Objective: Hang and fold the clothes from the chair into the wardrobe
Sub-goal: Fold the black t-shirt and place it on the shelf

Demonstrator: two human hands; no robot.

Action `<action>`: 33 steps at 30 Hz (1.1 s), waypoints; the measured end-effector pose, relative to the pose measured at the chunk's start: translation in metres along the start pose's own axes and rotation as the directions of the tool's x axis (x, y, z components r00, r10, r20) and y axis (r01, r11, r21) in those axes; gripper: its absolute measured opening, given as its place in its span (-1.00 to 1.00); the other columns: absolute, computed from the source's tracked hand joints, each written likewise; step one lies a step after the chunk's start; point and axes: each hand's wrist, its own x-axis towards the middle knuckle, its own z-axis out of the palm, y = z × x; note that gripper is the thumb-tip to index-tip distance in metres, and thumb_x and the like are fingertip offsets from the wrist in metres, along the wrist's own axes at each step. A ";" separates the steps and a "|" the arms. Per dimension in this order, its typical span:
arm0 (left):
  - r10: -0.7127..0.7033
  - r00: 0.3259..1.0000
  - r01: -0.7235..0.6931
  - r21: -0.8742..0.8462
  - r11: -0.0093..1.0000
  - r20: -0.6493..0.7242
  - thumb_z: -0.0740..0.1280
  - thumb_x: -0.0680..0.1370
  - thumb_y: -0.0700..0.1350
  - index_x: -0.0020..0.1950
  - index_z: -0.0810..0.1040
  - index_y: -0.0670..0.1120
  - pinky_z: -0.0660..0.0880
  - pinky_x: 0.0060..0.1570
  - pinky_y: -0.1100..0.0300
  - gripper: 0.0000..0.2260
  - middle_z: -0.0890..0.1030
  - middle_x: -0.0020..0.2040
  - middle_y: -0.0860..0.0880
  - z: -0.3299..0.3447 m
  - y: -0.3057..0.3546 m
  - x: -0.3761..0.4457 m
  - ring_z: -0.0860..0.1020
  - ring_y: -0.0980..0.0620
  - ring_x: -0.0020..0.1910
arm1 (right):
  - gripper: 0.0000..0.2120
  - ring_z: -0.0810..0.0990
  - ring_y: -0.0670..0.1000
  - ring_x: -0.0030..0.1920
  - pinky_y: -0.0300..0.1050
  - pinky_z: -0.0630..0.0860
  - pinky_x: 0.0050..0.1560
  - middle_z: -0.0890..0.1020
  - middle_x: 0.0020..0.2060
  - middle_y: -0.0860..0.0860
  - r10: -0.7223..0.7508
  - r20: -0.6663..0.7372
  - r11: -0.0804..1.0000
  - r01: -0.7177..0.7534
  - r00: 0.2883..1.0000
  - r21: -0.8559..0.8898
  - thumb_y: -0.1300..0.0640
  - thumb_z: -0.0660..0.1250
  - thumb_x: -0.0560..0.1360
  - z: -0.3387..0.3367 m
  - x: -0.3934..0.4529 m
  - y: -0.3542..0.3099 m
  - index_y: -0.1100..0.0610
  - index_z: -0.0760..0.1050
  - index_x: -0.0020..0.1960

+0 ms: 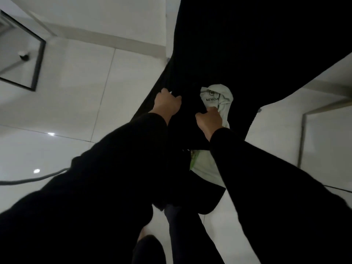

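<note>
A large black garment (pixel 238 44) hangs down the middle and upper right of the head view, over a white tiled floor. My left hand (pixel 167 102) is closed on the garment's left edge. My right hand (pixel 209 120) grips the black cloth just below a pale grey-white garment (pixel 221 98) printed with "NEVADA", and touches that pale cloth. More of the pale cloth, with a green patch (pixel 202 164), shows lower down between my arms. Both arms wear black sleeves. The chair and wardrobe are hard to make out.
White glossy floor tiles (pixel 80 88) fill the left. A dark-framed panel (pixel 36 60) stands at the far left. A grey cable (pixel 28 180) runs across the floor at lower left. A light-framed panel (pixel 312 134) stands at the right. My feet show at the bottom.
</note>
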 end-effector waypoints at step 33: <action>0.586 0.772 -0.352 -0.600 0.718 0.248 0.09 0.53 -0.13 -0.31 0.25 -0.06 0.28 -0.40 0.30 -0.80 0.24 -0.58 0.06 -0.233 0.010 -0.368 0.21 0.12 -0.55 | -0.33 0.61 0.06 -0.06 0.01 0.58 0.08 0.55 0.11 0.12 -0.407 -0.160 0.865 0.435 0.899 0.249 0.20 0.31 0.50 -0.065 -0.349 -0.019 -0.09 0.07 0.50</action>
